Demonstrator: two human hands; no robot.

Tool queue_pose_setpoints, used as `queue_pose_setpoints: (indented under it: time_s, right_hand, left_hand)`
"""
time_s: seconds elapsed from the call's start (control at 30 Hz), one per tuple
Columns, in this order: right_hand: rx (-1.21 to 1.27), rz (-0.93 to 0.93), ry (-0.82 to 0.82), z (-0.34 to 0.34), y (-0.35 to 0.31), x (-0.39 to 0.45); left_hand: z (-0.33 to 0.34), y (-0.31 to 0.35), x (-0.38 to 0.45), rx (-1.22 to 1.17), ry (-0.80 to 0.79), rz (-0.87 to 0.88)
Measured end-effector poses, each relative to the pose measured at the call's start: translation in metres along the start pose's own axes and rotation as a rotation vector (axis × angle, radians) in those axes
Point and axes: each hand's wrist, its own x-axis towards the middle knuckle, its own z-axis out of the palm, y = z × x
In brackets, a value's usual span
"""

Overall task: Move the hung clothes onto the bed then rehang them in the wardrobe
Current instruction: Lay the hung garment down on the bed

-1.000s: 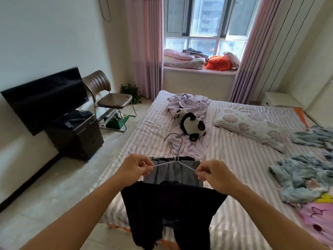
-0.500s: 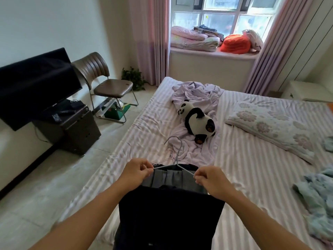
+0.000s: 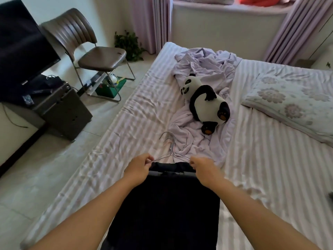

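Note:
Dark clothes (image 3: 167, 204) hang from thin wire hangers (image 3: 170, 148) and lie low over the near edge of the striped bed (image 3: 261, 168). My left hand (image 3: 139, 167) pinches the left end of the hangers. My right hand (image 3: 202, 168) grips the right end. The hanger hooks point away from me toward a rumpled lilac sheet (image 3: 203, 69). A strip of grey fabric shows just under the hangers between my hands. The wardrobe is out of view.
A panda plush (image 3: 207, 103) lies on the lilac sheet mid-bed, with a floral pillow (image 3: 292, 100) to the right. Left of the bed stand a brown chair (image 3: 93, 53), a dark cabinet (image 3: 61, 109) and a TV (image 3: 21, 47). Curtains and a windowsill lie beyond.
My view has tilted down and moved closer to the bed. Both hands have lowered the hangers and dark clothes toward the mattress, keeping the same hold.

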Motion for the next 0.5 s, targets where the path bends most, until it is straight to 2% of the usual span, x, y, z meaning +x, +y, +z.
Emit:
queue_pose_setpoints:
  time_s: [0.17, 0.5]
  right_hand:
    - [-0.032, 0.065, 0.022, 0.032, 0.028, 0.055]
    - [-0.19, 0.103, 0.086, 0.1, 0.077, 0.133]
  left_hand:
    - [0.041, -0.021, 0.055, 0.022, -0.078, -0.02]
    - [0.105, -0.055, 0.122, 0.289, -0.244, 0.058]
